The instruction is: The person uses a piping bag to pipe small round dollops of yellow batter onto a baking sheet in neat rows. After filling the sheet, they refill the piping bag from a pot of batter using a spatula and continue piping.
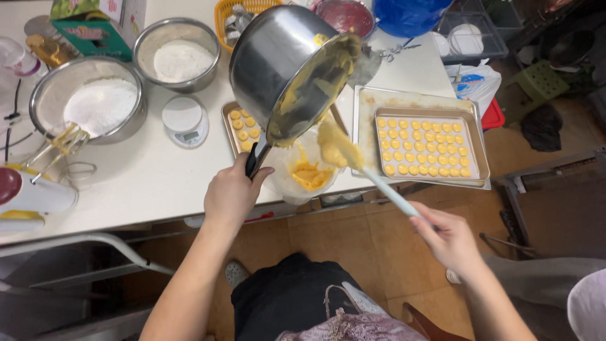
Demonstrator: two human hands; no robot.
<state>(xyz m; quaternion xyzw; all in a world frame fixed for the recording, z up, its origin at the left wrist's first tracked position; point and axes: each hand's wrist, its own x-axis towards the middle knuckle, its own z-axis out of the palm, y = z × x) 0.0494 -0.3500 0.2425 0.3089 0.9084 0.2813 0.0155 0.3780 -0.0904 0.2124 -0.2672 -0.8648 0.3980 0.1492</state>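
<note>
My left hand (231, 192) grips the black handle of a steel saucepan (278, 57), tipped on its side with yellow batter coating the inside. My right hand (447, 235) holds a spatula (353, 161) by its pale handle; its blade is loaded with batter just below the pan's rim. Under both sits a clear piping bag (302, 175) with yellow batter in it, standing at the table's front edge.
A baking tray (476, 142) filled with rows of small yellow dollops lies to the right, a second partly filled tray (232, 129) behind the pan. Two steel bowls of white powder (95, 95) (180, 53), a small scale (184, 120) and a hand mixer (35, 189) stand on the left.
</note>
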